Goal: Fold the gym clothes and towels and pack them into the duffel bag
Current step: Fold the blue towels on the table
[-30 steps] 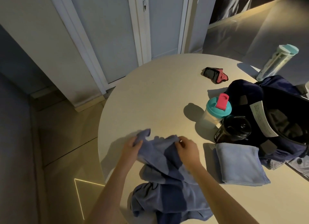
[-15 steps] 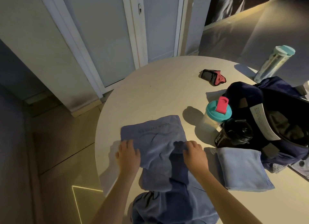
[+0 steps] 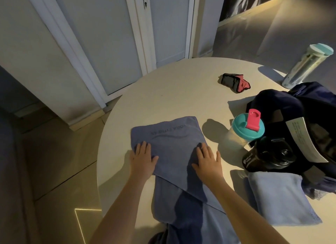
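The blue towel (image 3: 169,140) is soft terry with a short nap, banded in a lighter and a darker blue. Its far end lies spread flat as a rough rectangle on the left side of the round, smooth, pale table (image 3: 172,98), with faint lettering across it. The rest trails back toward the person in loose folds. The left hand (image 3: 143,160) lies flat on the near left corner of the spread part, fingers straight and slightly apart, its outer edge over the towel's border. The right hand (image 3: 209,162) presses palm-down on the right side, fingers straight, with a small ruck of cloth at the fingertips. Neither hand grasps anything. To the right lies a paler folded towel (image 3: 278,198), a neat, soft square near the table's edge. Beyond it slumps the dark navy fabric duffel bag (image 3: 300,116), open, with a white label strip. Against the bag stand a glossy black bottle (image 3: 267,154) and a cloudy plastic shaker cup (image 3: 243,132) with a teal lid and pink flip cap. Farther off are a crumpled black-and-pink cloth (image 3: 234,82) and a tall clear bottle (image 3: 307,65).
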Action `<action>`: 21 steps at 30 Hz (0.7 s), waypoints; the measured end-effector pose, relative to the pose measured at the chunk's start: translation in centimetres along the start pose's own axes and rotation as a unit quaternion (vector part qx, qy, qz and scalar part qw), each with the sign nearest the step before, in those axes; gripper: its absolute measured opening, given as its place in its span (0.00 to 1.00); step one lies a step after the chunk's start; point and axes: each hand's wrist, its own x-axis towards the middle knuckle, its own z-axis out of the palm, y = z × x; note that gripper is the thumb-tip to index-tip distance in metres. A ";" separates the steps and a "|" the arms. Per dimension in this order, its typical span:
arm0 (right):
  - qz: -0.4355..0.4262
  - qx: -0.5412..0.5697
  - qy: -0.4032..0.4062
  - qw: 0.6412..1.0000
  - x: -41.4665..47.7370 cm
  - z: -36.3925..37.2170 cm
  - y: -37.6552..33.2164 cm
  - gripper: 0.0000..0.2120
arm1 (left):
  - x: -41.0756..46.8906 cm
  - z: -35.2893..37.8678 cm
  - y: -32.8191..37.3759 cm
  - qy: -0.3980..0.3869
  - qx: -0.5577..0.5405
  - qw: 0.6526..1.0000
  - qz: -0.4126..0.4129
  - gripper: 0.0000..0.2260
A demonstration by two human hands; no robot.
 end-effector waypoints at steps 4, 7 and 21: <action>0.043 0.062 0.074 0.994 -3.4 1.3 -1.3 0.19 | -3.9 0.7 0.1 0.266 -0.038 0.959 0.091 0.07; 0.020 0.072 0.035 0.997 -6.5 4.1 -1.6 0.22 | -7.7 3.5 -0.3 0.187 -0.055 0.971 0.140 0.19; -0.013 0.148 0.097 0.984 -6.5 4.3 -0.3 0.24 | -11.4 7.7 -1.0 0.187 0.067 0.967 0.159 0.24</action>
